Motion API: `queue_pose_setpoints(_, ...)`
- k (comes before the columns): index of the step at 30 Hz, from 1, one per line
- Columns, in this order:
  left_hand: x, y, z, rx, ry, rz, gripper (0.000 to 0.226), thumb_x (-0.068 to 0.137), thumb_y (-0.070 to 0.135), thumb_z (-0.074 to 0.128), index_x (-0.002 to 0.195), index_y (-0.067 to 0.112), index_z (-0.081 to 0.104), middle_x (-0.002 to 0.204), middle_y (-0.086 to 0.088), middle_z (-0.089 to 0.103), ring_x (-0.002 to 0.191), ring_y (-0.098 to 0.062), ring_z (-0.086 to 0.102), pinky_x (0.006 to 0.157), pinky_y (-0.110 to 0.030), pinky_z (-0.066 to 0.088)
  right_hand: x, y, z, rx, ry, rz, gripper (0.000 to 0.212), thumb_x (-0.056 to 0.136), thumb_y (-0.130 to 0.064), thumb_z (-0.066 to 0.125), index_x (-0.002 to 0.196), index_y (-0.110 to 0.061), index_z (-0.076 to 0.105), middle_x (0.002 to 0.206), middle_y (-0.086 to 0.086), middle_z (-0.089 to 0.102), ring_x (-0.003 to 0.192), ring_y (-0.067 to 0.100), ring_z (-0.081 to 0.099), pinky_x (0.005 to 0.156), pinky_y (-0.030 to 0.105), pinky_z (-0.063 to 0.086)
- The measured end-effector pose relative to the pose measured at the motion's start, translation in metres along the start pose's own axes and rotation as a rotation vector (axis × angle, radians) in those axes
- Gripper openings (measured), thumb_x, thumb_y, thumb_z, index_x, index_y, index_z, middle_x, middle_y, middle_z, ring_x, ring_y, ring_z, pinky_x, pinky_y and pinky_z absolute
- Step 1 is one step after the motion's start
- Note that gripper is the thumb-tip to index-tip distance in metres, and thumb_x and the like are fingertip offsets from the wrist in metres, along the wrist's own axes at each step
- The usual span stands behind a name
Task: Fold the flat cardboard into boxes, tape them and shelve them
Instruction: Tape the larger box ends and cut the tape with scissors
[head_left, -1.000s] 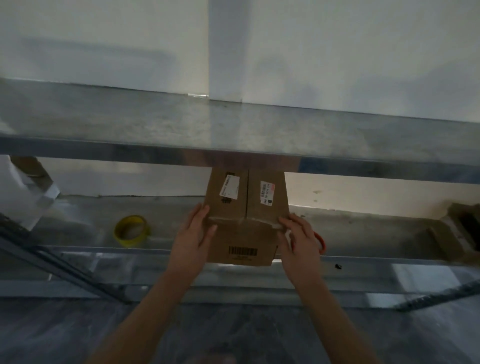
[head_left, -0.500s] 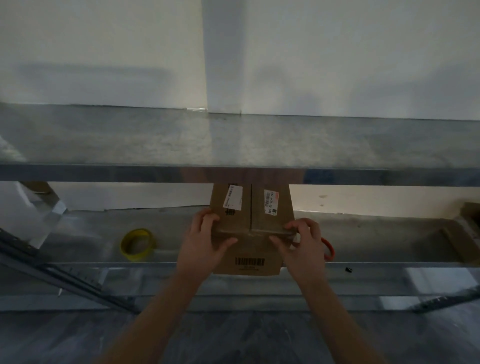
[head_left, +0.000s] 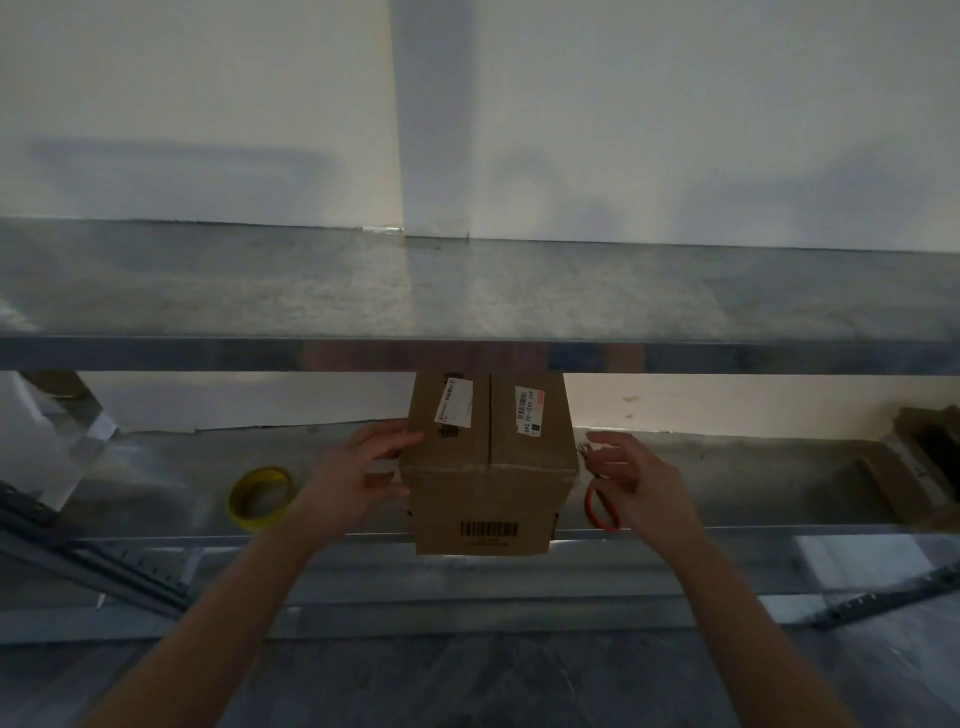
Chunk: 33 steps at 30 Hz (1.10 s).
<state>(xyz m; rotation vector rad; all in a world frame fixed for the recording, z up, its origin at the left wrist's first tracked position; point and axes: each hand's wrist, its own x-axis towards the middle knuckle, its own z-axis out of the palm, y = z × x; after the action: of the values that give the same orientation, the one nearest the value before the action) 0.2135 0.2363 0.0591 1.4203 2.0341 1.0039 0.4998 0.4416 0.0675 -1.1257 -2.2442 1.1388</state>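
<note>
A closed brown cardboard box with two white labels on top and a barcode on its front stands on the lower metal shelf, its front overhanging the shelf edge. My left hand is at the box's left side, its straight fingers touching the top left corner. My right hand hovers just right of the box with fingers loosely spread, apart from the cardboard. A yellow tape roll lies on the shelf to the left. Red-handled scissors lie right of the box, partly hidden by my right hand.
An upper metal shelf spans the view just above the box. More cardboard sits at the shelf's far right end. A white object and diagonal metal braces stand at the left. The white wall is behind.
Both hands gripped the box's top front edge half a second ago; now they have let go and moved out to its sides. The camera view has dropped slightly closer.
</note>
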Motion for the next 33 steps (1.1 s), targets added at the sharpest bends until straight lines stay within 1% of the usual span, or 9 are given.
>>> queue_pose_setpoints(5,0.017,0.007,-0.002,0.162,0.032,0.026,0.042,0.076,0.005,0.076,0.115,0.020,0.068,0.132,0.004,0.052,0.104,-0.005,0.059,0.092,-0.002,0.038,0.017,-0.007,0.000,0.004,-0.078,-0.085,0.041,0.077,-0.008,0.080,0.108,-0.031,0.066,0.093,-0.004,0.071,0.080,-0.004,0.067,0.073,0.007,0.050)
queue_pose_setpoints(10,0.014,0.008,0.007,0.077,0.060,0.014,0.045,0.074,0.009,0.079,0.116,0.022,0.068,0.133,0.006,0.048,0.114,-0.002,0.052,0.099,-0.013,0.042,0.013,0.002,0.007,-0.095,-0.023,-0.140,0.037,0.077,-0.019,0.082,0.101,-0.037,0.061,0.100,-0.025,0.060,0.089,-0.008,0.061,0.072,0.001,0.044)
queue_pose_setpoints(13,0.015,0.008,0.010,0.083,0.099,0.035,0.040,0.077,0.012,0.077,0.114,0.024,0.068,0.131,0.007,0.050,0.112,0.000,0.052,0.097,-0.014,0.044,0.013,0.001,0.021,-0.085,0.080,-0.098,0.030,0.079,-0.023,0.081,0.095,-0.036,0.059,0.096,-0.021,0.059,0.084,-0.006,0.059,0.070,0.003,0.041)
queue_pose_setpoints(17,0.014,0.007,0.016,0.088,0.178,0.043,0.036,0.082,0.016,0.074,0.115,0.029,0.065,0.130,0.010,0.047,0.114,-0.007,0.052,0.096,-0.021,0.048,0.013,0.001,0.028,-0.050,0.057,-0.020,0.031,0.082,-0.026,0.078,0.102,-0.035,0.055,0.115,-0.009,0.058,0.090,-0.002,0.057,0.075,0.008,0.041)
queue_pose_setpoints(21,0.010,0.002,0.026,-0.174,0.069,-0.104,0.058,0.086,0.029,0.068,0.133,0.046,0.037,0.143,0.016,0.029,0.131,-0.007,0.036,0.099,-0.018,0.041,0.004,0.002,0.025,0.134,-0.082,0.056,0.062,0.078,-0.042,0.076,0.130,-0.034,0.043,0.131,-0.008,0.049,0.112,0.012,0.054,0.092,0.030,0.052)
queue_pose_setpoints(24,0.008,-0.002,0.028,-0.351,0.004,-0.202,0.076,0.079,0.045,0.071,0.141,0.049,0.028,0.143,0.017,0.035,0.130,-0.009,0.038,0.104,-0.030,0.038,0.002,0.001,0.025,0.232,-0.080,0.086,0.079,0.077,-0.041,0.076,0.141,-0.035,0.030,0.122,-0.016,0.047,0.109,0.007,0.052,0.077,0.015,0.050)
queue_pose_setpoints(27,0.014,0.000,0.026,-0.365,-0.017,-0.200,0.087,0.076,0.047,0.073,0.143,0.051,0.018,0.143,0.023,0.031,0.128,-0.006,0.035,0.104,-0.033,0.038,0.009,0.004,0.027,0.203,-0.095,0.122,0.087,0.079,-0.042,0.074,0.149,-0.031,0.025,0.133,-0.012,0.044,0.122,0.013,0.048,0.094,0.029,0.052)
queue_pose_setpoints(29,0.020,0.001,0.026,-0.391,-0.034,-0.218,0.085,0.077,0.044,0.073,0.144,0.049,0.020,0.143,0.022,0.033,0.127,-0.007,0.038,0.103,-0.030,0.040,0.013,0.006,0.028,0.215,-0.161,0.139,0.086,0.077,-0.049,0.072,0.148,-0.035,0.025,0.142,-0.009,0.043,0.125,0.015,0.047,0.102,0.040,0.048)
queue_pose_setpoints(33,0.022,0.000,0.023,-0.495,-0.111,-0.254,0.068,0.077,0.042,0.074,0.129,0.062,0.037,0.130,0.034,0.037,0.118,-0.004,0.046,0.088,-0.021,0.048,0.019,0.007,0.025,0.275,-0.231,0.142,0.081,0.068,-0.056,0.076,0.135,-0.048,0.030,0.132,-0.016,0.045,0.118,0.013,0.054,0.096,0.038,0.053)
